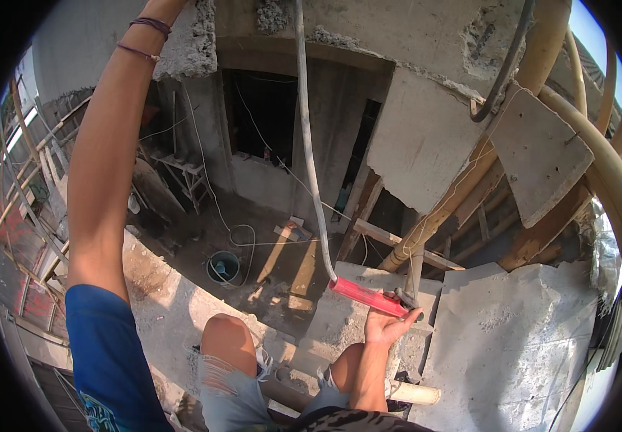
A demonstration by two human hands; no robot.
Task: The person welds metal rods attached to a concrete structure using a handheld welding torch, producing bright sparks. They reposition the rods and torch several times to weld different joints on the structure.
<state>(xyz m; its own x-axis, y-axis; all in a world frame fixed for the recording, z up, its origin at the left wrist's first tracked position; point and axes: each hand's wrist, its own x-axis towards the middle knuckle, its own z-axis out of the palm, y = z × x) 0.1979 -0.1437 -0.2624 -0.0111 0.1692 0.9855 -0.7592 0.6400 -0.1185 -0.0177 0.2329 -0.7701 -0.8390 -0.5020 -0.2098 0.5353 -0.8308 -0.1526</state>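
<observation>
My left arm [106,165] reaches up along the left side, with thin cords round its wrist. The left hand is cut off by the top edge. Low at centre right, my right hand [386,327] is turned palm up with its fingers round a red tube-shaped tool [365,295]. A small dark grey part sits at the tool's near end, by my thumb. From its far end a long grey pipe or cable [307,122] rises out of the top of view. Whether that runs inside the tool or only meets its end, I cannot tell.
Below my knees runs a rough concrete ledge [181,277], with a drop to a lower floor holding a bucket [224,268]. Broken wall [426,137] stands ahead. Thick bamboo poles [455,187], a hanging board [541,155] and a grey sheet [512,338] lie to the right.
</observation>
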